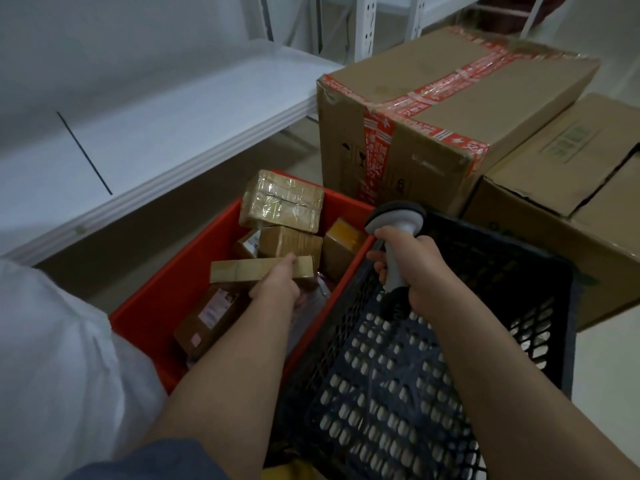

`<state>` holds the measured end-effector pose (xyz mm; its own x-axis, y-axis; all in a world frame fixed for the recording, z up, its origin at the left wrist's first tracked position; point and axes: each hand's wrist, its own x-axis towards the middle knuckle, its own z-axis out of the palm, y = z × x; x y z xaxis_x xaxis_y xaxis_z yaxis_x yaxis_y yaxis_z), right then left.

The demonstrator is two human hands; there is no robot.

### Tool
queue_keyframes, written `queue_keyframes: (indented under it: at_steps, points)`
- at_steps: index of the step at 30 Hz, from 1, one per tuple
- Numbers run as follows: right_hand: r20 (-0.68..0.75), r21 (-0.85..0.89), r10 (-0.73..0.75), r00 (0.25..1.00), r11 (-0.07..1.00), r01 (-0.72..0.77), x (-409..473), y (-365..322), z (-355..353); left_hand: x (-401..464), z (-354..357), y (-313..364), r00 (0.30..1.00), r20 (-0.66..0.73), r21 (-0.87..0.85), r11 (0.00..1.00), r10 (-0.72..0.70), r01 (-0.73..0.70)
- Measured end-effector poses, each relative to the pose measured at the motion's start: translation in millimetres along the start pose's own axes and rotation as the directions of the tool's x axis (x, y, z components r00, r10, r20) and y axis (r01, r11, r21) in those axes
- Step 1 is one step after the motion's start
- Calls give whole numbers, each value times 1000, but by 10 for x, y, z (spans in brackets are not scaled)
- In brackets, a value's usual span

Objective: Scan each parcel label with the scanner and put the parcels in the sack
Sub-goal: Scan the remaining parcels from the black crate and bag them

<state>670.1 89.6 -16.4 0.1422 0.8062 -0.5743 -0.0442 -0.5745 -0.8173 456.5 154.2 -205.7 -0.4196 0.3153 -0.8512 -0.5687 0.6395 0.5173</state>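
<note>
A red crate (162,299) holds several small taped cardboard parcels. My left hand (277,282) grips a flat brown parcel (242,270) inside the crate, thumb side on its top edge. My right hand (415,268) is wrapped round the handle of a white and grey scanner (394,216), whose head points away over the crate's right wall. A larger taped parcel (282,200) leans at the crate's far end. A labelled parcel (207,317) lies near its front. A white sack (52,358) bulges at the lower left.
A black perforated crate (415,393) sits under my right arm, right of the red one. Two big cardboard boxes (433,109) stand behind, one with red tape. A white shelf board (156,133) runs along the left. Pale floor shows at the right.
</note>
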Motion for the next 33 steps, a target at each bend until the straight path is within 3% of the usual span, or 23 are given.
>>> queue_keyframes:
  at_steps: [5, 10, 14, 23, 28, 33]
  points:
    - [32, -44, -21, 999, 999, 22, -239, -65, -100, -1090, -274, -108, 996, 87, 84, 996, 13, -20]
    - [33, -30, -20, 999, 999, 20, -597, -188, -235, -1458, -555, -239, 988, 151, -20, 999, -32, 36]
    - [61, -15, -63, 996, 998, 64, -936, -293, -282, -1797, -623, -235, 970, 239, -74, 997, 51, -34]
    - [183, 32, -299, 937, 954, 298, -1789, -543, -517, -2458, -818, -140, 815, 502, -94, 955, 288, -280]
    - [206, 63, -468, 859, 883, 466, -2067, -708, -699, -2599, -866, -118, 762, 541, -116, 929, 356, -353]
    - [201, 22, -561, 803, 822, 569, -2172, -828, -893, -2560, -803, -108, 752, 542, -105, 918, 375, -382]
